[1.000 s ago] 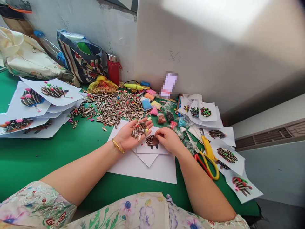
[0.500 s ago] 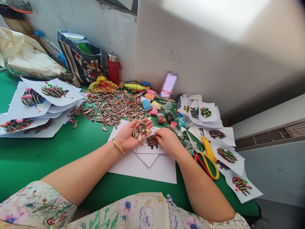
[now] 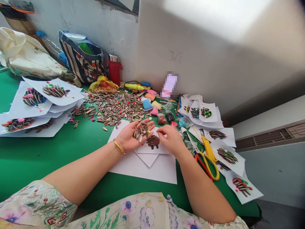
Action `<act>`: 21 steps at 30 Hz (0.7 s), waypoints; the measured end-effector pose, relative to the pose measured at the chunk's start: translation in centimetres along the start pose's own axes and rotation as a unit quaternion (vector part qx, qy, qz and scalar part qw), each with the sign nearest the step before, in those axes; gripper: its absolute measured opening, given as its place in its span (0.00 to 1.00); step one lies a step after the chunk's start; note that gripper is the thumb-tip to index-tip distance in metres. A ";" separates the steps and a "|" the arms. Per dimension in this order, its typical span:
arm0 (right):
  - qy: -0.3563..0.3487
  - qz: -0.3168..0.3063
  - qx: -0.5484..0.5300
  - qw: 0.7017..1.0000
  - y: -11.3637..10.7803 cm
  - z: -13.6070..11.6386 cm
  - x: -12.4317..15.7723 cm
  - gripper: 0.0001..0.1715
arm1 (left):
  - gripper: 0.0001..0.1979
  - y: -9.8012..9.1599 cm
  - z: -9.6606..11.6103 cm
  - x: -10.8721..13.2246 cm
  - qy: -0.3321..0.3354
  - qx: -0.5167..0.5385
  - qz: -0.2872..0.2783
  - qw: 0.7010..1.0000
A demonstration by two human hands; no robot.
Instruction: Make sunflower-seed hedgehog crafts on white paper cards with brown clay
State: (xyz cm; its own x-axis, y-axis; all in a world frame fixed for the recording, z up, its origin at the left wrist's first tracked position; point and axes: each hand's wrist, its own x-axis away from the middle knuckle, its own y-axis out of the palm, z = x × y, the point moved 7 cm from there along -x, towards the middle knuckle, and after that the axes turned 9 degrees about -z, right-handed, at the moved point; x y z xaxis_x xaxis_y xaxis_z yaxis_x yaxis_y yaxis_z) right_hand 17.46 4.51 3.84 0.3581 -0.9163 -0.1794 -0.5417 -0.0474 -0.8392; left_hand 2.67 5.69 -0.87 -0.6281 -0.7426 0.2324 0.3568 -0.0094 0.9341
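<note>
My left hand [image 3: 130,136] lies palm up with its fingers stretched out, cradling a small heap of striped sunflower seeds [image 3: 140,131]. Just to the right, my right hand [image 3: 172,140] has its fingers curled and thumb near the index fingertip; anything between them is too small to make out. Below and between both hands is a white card [image 3: 143,150] bearing a brown clay hedgehog [image 3: 153,141], with seeds stuck into the left part of its back. Its right part is smooth brown. The card rests on larger white paper [image 3: 164,173].
A broad pile of sunflower seeds [image 3: 114,105] spreads behind my left hand. Bagged coloured clay [image 3: 162,119] lies behind the card. Yellow-handled scissors [image 3: 215,170] sit right of my right forearm. Seed-covered cards [image 3: 234,165] line the right edge; more cards [image 3: 16,108] are stacked left.
My right hand has lifted off the hedgehog and shifted slightly right, uncovering the smooth right part of its back. My left hand still holds the seeds, nearly in the same place.
</note>
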 end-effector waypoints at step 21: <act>0.000 0.049 -0.013 0.999 0.8 -2.5 -0.6 0.06 | 0.20 -0.3 -1.4 -0.1 -0.028 -0.003 -0.008 1.000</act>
State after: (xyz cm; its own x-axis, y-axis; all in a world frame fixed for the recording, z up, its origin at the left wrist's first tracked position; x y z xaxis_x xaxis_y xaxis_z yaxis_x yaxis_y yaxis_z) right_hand 14.94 4.00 4.54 0.3021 -0.9174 -0.2591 -0.5940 0.0314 -0.8039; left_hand 3.58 4.81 -1.60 -0.6714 -0.7037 0.2323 0.3499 -0.0247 0.9365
